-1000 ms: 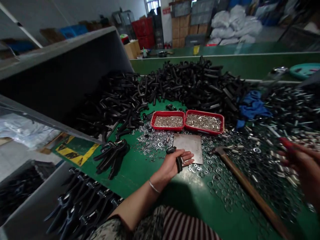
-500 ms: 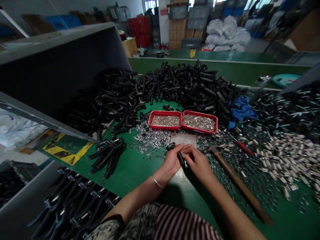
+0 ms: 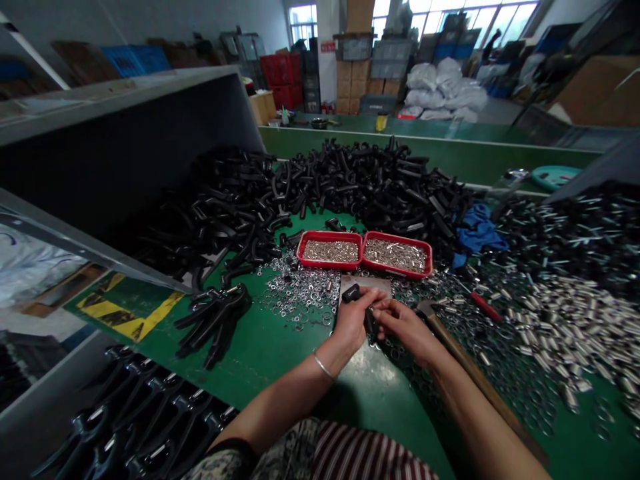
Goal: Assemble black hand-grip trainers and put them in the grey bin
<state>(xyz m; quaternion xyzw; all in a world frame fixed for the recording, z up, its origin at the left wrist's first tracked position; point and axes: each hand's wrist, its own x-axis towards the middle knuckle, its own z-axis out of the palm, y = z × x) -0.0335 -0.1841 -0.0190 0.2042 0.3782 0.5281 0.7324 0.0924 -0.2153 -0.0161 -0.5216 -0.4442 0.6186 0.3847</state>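
My left hand [image 3: 354,321] is closed round a black handle-like part [image 3: 352,293], whose thick end sticks out past the thumb side. The rest of the part runs down between both hands. Close against it, my right hand [image 3: 400,327] has its fingers pinched at the part's near side; whether a small piece is in them I cannot make out. Just beyond the hands lies a flat metal plate [image 3: 367,285]. Two red trays stand behind it, the left tray [image 3: 299,252] with tiny metal pieces and the right tray [image 3: 431,257] with small pins.
A hammer [image 3: 465,360] lies right of my right hand, near a red-handled screwdriver [image 3: 485,307]. Silvery sleeves [image 3: 565,313] and loose washers [image 3: 300,293] cover the bench. Black parts [image 3: 350,173] are heaped behind the trays; several more [image 3: 217,320] lie at left. A blue cloth [image 3: 477,230] sits at right.
The view has tilted up slightly. My hands have shifted a little to the right with the black part, and its thick end shows more clearly now.
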